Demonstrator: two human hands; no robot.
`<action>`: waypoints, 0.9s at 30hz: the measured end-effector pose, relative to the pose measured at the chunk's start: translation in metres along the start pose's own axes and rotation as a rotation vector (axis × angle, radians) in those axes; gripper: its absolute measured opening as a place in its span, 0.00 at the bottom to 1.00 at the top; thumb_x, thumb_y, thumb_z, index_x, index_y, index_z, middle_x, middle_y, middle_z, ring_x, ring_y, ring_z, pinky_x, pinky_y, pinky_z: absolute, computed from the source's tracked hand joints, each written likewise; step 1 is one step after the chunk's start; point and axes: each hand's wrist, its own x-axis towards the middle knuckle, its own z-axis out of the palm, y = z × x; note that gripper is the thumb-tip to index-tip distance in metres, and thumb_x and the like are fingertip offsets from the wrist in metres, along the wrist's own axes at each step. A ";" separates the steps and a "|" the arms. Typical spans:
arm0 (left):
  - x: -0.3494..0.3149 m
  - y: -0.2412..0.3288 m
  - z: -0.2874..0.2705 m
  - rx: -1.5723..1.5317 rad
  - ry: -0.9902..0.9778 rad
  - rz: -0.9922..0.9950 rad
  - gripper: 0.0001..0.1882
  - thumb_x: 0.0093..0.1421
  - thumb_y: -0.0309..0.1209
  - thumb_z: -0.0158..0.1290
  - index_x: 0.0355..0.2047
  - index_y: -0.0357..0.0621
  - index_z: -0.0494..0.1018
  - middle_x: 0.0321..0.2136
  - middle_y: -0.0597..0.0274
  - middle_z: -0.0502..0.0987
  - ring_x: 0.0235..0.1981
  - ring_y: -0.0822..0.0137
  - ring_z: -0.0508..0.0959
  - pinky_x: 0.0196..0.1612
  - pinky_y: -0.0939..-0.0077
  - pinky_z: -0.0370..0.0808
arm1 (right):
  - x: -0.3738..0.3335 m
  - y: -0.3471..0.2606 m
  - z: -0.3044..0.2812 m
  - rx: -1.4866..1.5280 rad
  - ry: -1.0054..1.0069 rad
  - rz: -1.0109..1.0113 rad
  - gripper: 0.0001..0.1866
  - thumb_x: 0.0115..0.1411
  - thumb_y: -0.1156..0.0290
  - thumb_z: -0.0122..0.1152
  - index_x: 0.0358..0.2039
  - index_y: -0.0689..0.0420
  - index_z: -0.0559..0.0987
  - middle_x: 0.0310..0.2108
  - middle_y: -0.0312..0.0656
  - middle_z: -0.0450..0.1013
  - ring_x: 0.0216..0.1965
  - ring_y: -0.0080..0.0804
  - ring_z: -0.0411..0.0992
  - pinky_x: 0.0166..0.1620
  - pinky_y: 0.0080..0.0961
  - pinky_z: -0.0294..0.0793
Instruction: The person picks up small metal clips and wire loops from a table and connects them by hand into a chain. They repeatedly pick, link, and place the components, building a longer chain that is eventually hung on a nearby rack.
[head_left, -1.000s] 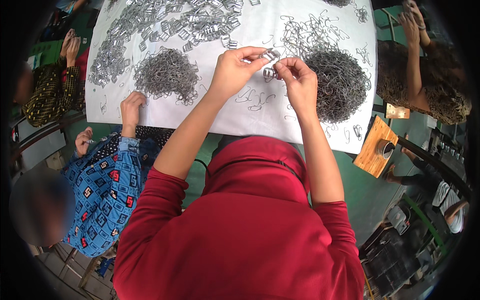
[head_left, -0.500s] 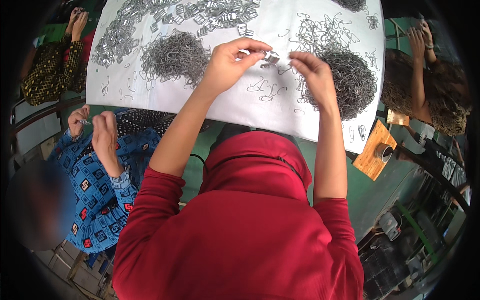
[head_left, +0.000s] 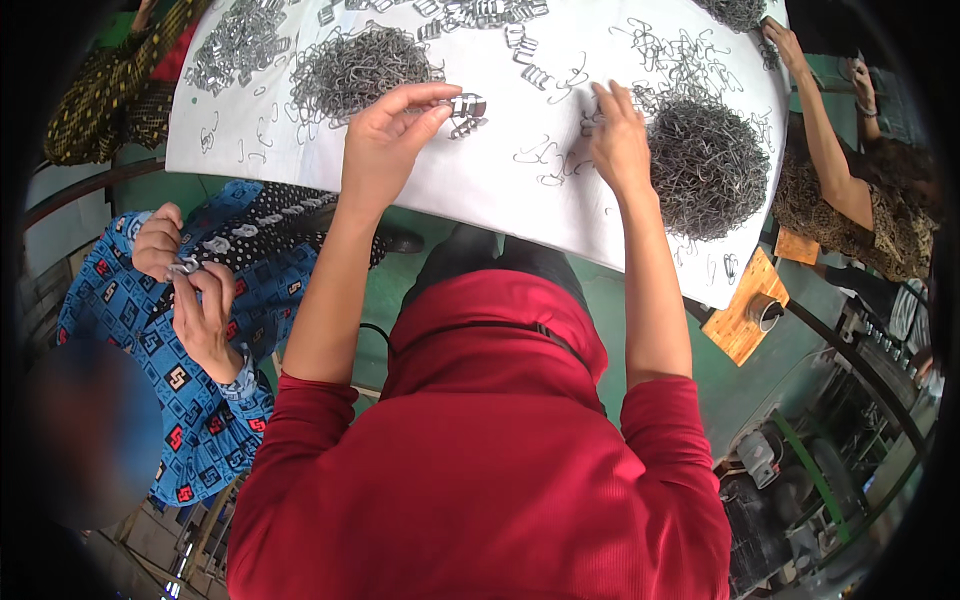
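Observation:
My left hand (head_left: 384,140) pinches a shiny slotted metal buckle (head_left: 467,104) between thumb and fingertips, above the white-covered table (head_left: 470,185). A second metal piece hangs just under it; how the two join is too small to tell. My right hand (head_left: 621,140) is apart from the left, fingers stretched out over the table, with no held thing showing. Beside it lie loose bent wire hooks (head_left: 552,160). To its right rises a dense dark heap of wire hooks (head_left: 708,170). Another heap of wire pieces (head_left: 362,68) lies beyond my left hand.
Slotted metal buckles (head_left: 485,12) are strewn along the far side, a few trailing nearer (head_left: 536,76). A co-worker in a blue patterned top (head_left: 120,290) handles a small metal piece at the left. Another person's arm (head_left: 825,130) reaches the table's right edge, near a wooden board (head_left: 742,315).
My left hand has moved left with the buckle, away from my right hand. My right hand's fingers have stretched out toward the loose hooks. At the right, another person's hand now reaches the table.

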 end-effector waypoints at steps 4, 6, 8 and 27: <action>-0.004 -0.008 -0.002 -0.039 0.040 -0.075 0.11 0.56 0.20 0.51 0.40 0.36 0.73 0.39 0.60 0.75 0.40 0.74 0.73 0.44 0.82 0.69 | -0.030 -0.003 0.008 -0.194 -0.096 -0.020 0.24 0.50 0.79 0.45 0.51 0.55 0.69 0.57 0.46 0.60 0.61 0.42 0.53 0.63 0.44 0.45; -0.004 -0.012 -0.004 -0.054 0.039 -0.069 0.11 0.55 0.20 0.51 0.40 0.35 0.73 0.39 0.60 0.75 0.40 0.74 0.73 0.44 0.82 0.69 | -0.043 -0.014 0.010 -0.242 -0.071 -0.117 0.17 0.51 0.77 0.48 0.43 0.54 0.75 0.50 0.44 0.67 0.56 0.41 0.60 0.59 0.42 0.53; -0.003 -0.014 -0.005 -0.017 0.055 -0.098 0.11 0.55 0.20 0.52 0.40 0.35 0.73 0.39 0.60 0.75 0.40 0.74 0.73 0.44 0.82 0.69 | -0.026 -0.021 0.001 -0.082 -0.069 -0.038 0.13 0.51 0.75 0.51 0.37 0.53 0.77 0.42 0.43 0.70 0.49 0.41 0.66 0.52 0.39 0.62; 0.045 -0.036 0.053 -0.144 0.030 -0.051 0.12 0.55 0.20 0.52 0.40 0.35 0.72 0.37 0.62 0.75 0.36 0.76 0.74 0.40 0.84 0.71 | 0.036 -0.055 -0.057 1.157 -0.278 0.263 0.06 0.56 0.72 0.57 0.31 0.61 0.75 0.22 0.36 0.72 0.21 0.16 0.67 0.22 0.13 0.63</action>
